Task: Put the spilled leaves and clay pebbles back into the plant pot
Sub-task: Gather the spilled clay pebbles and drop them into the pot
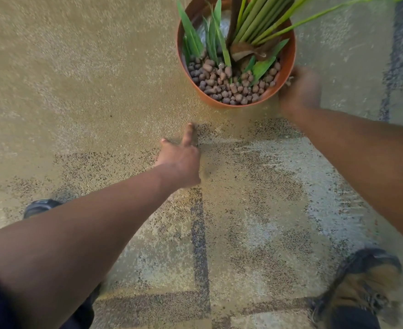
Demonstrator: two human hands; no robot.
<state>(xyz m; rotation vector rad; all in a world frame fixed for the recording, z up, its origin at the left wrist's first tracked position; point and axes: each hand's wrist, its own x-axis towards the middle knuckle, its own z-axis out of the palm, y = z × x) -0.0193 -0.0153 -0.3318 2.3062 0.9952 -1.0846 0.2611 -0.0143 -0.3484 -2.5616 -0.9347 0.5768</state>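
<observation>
the pot (288, 65) is sitting on the floor (77, 79) toward the far edge of the view, right of centre, and seems to be tipping slightly toward the person; pebbles (229, 84) are filling its near half, and loose green leaves (262, 67) are lying on top of them beside the upright stems (255, 20); a brown dry leaf (245, 49) is resting among them too; the right hand (300, 91) is pressing against the pot's near right side, blurred, so i cannot tell whether its fingers are curling round the rim or only touching it; the left hand (180, 160) is reaching over bare floor just short of the pot, with one finger and the thumb stretching out and nothing in it, the rest of its fingers hidden under the palm; no stray pebbles or leaves are showing on the floor in view, only mottled dark patches and lines; judging from this, the gathering is looking nearly or wholly done, and what is remaining is probably a last sweep of the spot under the left hand and setting the pot straight; two shoes (362, 281) are showing at the near edge.
</observation>
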